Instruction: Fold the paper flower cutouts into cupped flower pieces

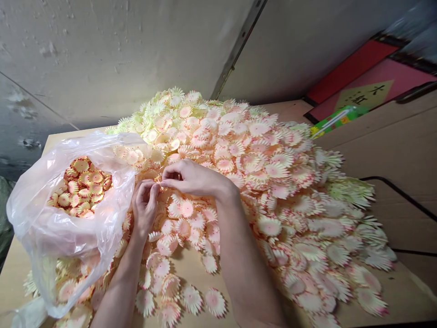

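Observation:
My left hand and my right hand meet at the fingertips above a large heap of artificial flower petal pieces. Both are closed in a pinch, thumbs against fingers. Whatever lies between the fingertips is too small and too covered to name. The pieces are round with fringed edges, pale yellow to pink, many with red tips. Just left of my left hand is a translucent plastic bag, its mouth open. Inside it sit smaller, cupped flower pieces with dark red edges.
A light wooden table bears the heap and bag. Behind it rises a grey wall with a metal strip. At the right stand a cardboard box, a red box, a green packet and a black cable.

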`<state>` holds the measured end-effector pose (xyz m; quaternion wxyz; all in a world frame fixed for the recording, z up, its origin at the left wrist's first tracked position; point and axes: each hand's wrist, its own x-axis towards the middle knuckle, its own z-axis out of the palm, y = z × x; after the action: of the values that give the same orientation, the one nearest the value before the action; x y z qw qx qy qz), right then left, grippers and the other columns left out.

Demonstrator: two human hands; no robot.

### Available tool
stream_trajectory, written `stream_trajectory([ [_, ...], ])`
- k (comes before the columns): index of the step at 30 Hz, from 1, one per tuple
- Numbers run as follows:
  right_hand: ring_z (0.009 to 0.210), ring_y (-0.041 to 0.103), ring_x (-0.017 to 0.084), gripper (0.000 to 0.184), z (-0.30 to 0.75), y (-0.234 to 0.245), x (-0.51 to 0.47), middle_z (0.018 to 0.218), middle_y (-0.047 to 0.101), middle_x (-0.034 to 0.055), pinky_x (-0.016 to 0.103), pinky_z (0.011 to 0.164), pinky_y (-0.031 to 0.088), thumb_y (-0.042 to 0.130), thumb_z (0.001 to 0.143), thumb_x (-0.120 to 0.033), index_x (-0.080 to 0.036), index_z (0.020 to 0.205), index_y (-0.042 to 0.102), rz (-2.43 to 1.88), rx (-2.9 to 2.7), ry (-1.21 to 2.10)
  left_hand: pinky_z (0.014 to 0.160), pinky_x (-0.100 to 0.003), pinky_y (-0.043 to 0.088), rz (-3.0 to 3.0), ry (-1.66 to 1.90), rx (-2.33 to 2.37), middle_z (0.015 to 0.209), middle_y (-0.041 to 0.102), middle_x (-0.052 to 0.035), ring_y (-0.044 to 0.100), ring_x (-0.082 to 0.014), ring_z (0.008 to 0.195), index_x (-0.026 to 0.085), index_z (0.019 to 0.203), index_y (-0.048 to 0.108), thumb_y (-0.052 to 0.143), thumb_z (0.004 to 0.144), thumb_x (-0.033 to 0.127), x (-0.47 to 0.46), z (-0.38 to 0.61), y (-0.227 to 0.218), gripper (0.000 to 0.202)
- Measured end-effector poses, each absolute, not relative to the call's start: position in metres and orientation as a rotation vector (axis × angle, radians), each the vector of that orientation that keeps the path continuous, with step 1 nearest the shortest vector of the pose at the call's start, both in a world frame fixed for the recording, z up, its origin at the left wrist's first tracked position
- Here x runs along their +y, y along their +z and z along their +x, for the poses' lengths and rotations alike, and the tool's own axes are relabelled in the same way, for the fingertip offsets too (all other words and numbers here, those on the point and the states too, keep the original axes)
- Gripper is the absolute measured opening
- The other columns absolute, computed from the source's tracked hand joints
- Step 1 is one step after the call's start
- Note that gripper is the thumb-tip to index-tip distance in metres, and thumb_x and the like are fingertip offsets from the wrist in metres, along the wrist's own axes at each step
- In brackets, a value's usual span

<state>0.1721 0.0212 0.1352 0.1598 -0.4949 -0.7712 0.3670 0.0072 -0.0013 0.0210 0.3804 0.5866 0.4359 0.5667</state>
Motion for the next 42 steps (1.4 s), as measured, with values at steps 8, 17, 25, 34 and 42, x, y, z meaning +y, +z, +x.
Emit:
stream_trajectory([
  [8,0.076,0.058,0.015,0.018,0.175,0.132,0.021,0.084,0.066,0.0055,0.028,0.07,0.041,0.055,0.093,-0.024,-0.016,0.078,0.061,-1.471,-2.19,0.899,0.081,-0.026,0.05,1.53,1.479,1.11,0.095,0.068,-0.0052,0.063,-0.0154,0.09,0.019,0.091,0.072,0.063,0.092,0.03,-0.002,0.006,0.026,0.014],
  [17,0.072,0.052,0.014,0.02,0.183,0.124,0.026,0.077,0.059,0.0023,0.028,0.069,0.038,0.054,0.09,-0.013,-0.018,0.071,0.052,-1.42,-2.155,0.725,0.078,-0.023,0.054,1.376,1.484,1.089,0.092,0.071,-0.005,0.067,-0.014,0.087,0.019,0.092,0.078,0.073,0.084,0.025,-0.005,0.011,0.029,0.011],
  [25,0.073,0.051,0.014,0.018,0.194,0.123,0.025,0.078,0.056,0.002,0.028,0.069,0.038,0.049,0.089,-0.009,-0.018,0.073,0.049,-1.356,-2.067,0.606,0.066,-0.02,0.057,1.258,1.387,0.985,0.088,0.071,-0.0058,0.067,-0.0136,0.081,0.02,0.087,0.08,0.079,0.078,0.027,-0.009,0.015,0.036,0.012],
  [34,0.079,0.056,0.015,0.015,0.186,0.135,0.018,0.087,0.062,0.005,0.03,0.073,0.042,0.05,0.089,-0.01,-0.018,0.078,0.054,-1.162,-2.05,0.627,0.045,-0.013,0.05,0.655,1.171,0.716,0.067,0.066,0.0013,0.063,-0.0076,0.054,0.017,0.069,0.073,0.095,0.05,0.035,-0.003,0.002,0.038,0.034],
  [42,0.075,0.064,0.016,0.017,0.176,0.137,0.02,0.083,0.069,0.0051,0.03,0.072,0.048,0.059,0.091,-0.027,-0.016,0.079,0.064,-1.323,-1.943,0.915,0.067,-0.028,0.062,0.736,1.278,0.829,0.082,0.072,0.0001,0.069,-0.0132,0.071,0.02,0.077,0.077,0.09,0.059,0.029,-0.003,0.009,0.033,0.024],
])
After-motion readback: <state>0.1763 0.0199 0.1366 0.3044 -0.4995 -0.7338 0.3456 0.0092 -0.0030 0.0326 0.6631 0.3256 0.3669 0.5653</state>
